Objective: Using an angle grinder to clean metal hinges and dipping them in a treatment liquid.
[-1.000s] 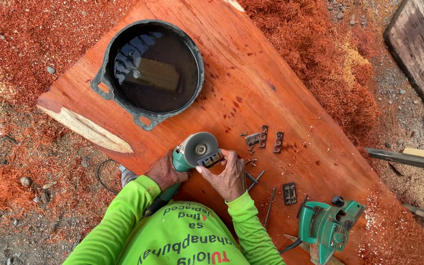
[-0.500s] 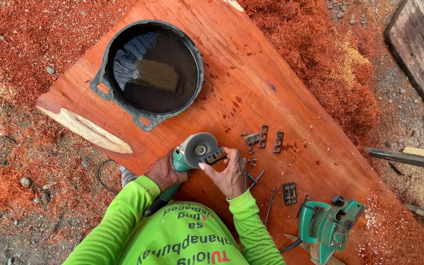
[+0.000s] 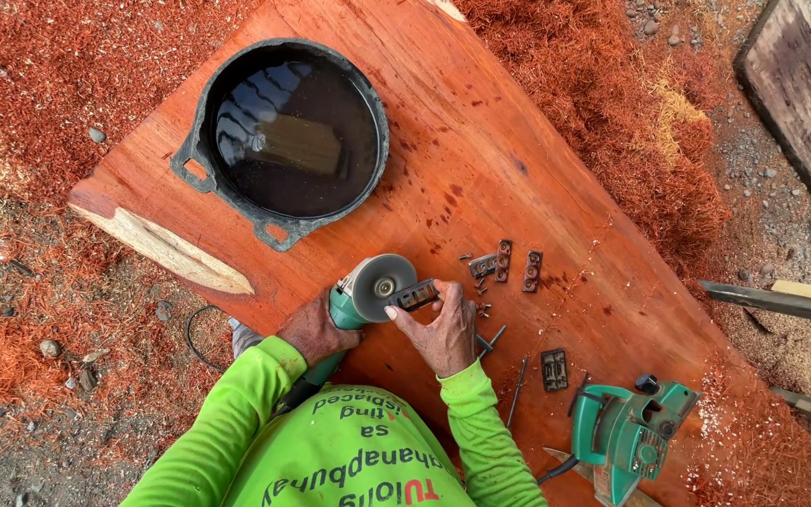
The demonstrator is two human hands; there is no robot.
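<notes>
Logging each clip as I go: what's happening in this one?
A person in a bright green long-sleeved shirt leans over a wide reddish wooden slab. The left hand grips a green angle grinder, and the right hand holds a small flat metal piece against its disc. More small metal plates lie on the slab, with a black basin of water further up and a green power tool at the near edge.

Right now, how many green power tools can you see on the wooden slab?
2. A grinder at the slab's near edge, its body in the left hand, the right hand holding a small metal piece against its disc. A second green tool lies at bottom right.
</notes>
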